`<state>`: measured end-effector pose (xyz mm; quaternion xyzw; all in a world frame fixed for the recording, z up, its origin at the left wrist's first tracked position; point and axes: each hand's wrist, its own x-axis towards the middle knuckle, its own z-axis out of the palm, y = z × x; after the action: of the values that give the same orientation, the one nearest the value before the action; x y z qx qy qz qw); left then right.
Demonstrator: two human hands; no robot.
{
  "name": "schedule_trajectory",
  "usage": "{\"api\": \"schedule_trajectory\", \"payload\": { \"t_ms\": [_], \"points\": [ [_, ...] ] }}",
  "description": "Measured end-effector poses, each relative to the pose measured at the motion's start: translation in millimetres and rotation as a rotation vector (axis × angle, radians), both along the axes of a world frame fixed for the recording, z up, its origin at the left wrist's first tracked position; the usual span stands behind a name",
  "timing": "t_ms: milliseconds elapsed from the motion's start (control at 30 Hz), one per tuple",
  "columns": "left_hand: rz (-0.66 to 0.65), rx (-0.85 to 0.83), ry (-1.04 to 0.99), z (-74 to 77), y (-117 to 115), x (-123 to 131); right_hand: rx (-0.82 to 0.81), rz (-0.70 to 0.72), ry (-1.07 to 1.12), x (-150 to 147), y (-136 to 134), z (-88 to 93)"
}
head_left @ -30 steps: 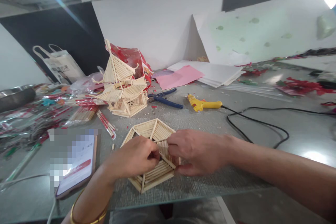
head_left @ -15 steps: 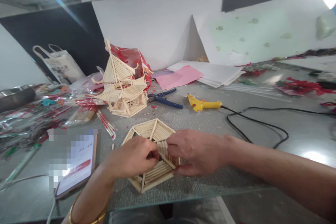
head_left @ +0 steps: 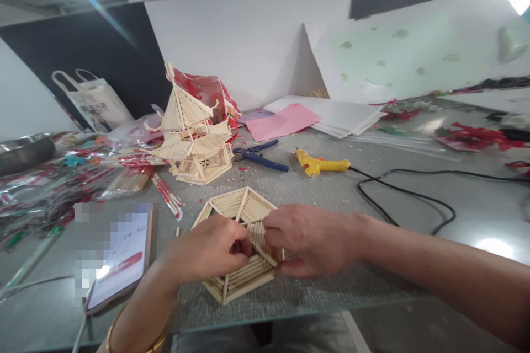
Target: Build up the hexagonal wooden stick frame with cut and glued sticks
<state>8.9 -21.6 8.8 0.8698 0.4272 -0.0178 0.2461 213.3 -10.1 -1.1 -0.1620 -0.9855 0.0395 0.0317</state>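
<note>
A flat hexagonal panel of thin wooden sticks (head_left: 242, 207) lies on the table in front of me. My left hand (head_left: 211, 248) rests on its left half with fingers curled in a pinch at the centre. My right hand (head_left: 308, 237) meets it there from the right, its fingers also closed on the sticks and its thumb at the panel's near right edge. What the fingertips pinch is hidden. Behind the panel stands a small pagoda model of the same sticks (head_left: 192, 132).
A phone (head_left: 120, 262) lies at the near left. Blue pliers (head_left: 259, 155) and a yellow glue gun (head_left: 321, 164) with a black cable (head_left: 408, 193) lie behind the panel. Packets of sticks (head_left: 136, 174) clutter the left; pink paper (head_left: 284, 120) and white sheets lie farther back.
</note>
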Motion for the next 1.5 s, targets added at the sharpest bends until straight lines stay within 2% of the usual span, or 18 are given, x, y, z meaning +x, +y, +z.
{"api": "schedule_trajectory", "payload": {
  "t_ms": [267, 500, 733, 900, 1267, 1500],
  "points": [
    [0.03, 0.05, -0.037, -3.2, 2.6, -0.9, 0.013, -0.008, -0.016, 0.5, -0.5, 0.9],
    [0.1, -0.003, -0.155, 1.8, 3.5, 0.1, -0.018, 0.012, 0.006, 1.8, 2.5, -1.7],
    [0.109, 0.017, -0.103, 1.0, 4.8, -2.5, -0.001, -0.005, -0.01, 0.9, 0.7, 0.2],
    [0.135, 0.009, -0.176, -0.5, 5.3, -5.3, 0.002, 0.007, 0.023, 1.6, 1.6, -2.2],
    [0.322, -0.112, -0.548, 6.7, 6.2, -12.6, 0.003, -0.002, 0.041, 2.2, 1.0, -1.6],
    [0.427, -0.224, -0.977, 10.9, 4.8, -16.6, 0.077, 0.041, 0.013, 2.5, 0.7, -0.9]
  ]
}}
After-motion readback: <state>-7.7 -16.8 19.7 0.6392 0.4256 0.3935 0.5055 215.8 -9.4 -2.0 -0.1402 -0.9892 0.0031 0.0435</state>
